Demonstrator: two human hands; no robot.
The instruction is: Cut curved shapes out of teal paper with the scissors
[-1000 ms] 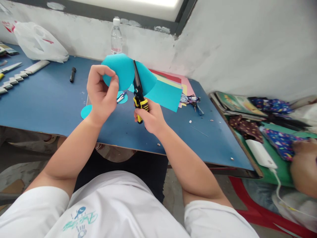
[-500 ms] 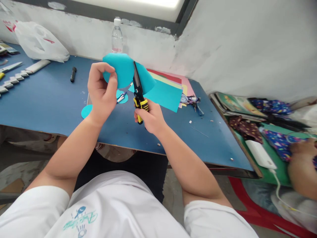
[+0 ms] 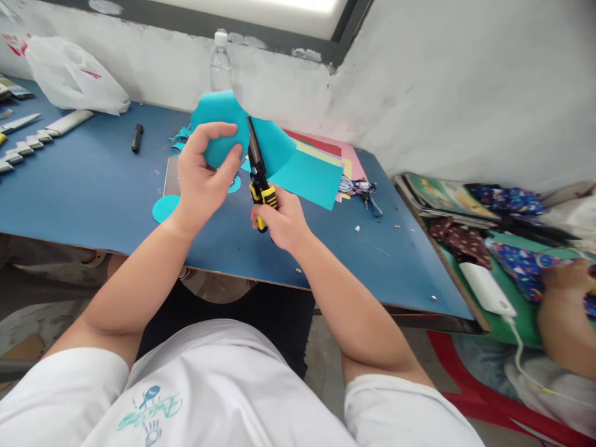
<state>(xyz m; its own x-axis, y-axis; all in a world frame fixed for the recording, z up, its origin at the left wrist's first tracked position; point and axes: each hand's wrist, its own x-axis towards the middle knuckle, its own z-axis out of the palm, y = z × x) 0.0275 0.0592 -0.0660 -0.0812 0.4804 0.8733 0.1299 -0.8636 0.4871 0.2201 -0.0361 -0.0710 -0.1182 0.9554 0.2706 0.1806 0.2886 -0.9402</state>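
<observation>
My left hand point(image 3: 207, 167) pinches a piece of blue paper point(image 3: 218, 110) between thumb and fingers, held up above the table. Black scissors with yellow and black handles point(image 3: 257, 171) are in my right hand point(image 3: 284, 217). Their blades point up and lie against the paper, between the rounded part on the left and a curved flap point(image 3: 272, 146) on the right. Behind the scissors a flat blue sheet point(image 3: 316, 177) rests on a stack of coloured paper point(image 3: 351, 158). A blue paper circle point(image 3: 165, 208) lies left of my left wrist.
On the blue table point(image 3: 93, 186) are a black marker point(image 3: 137, 138), a white plastic bag point(image 3: 72, 74), a clear bottle point(image 3: 220, 65) and keys point(image 3: 365, 189). At the right, another person's hand point(image 3: 570, 276) is over patterned cloth, near a white power bank point(image 3: 487, 290).
My left hand has shifted right and its grip on the paper has changed. The paper has turned, and blue scraps now show behind it. The scissors have moved slightly left.
</observation>
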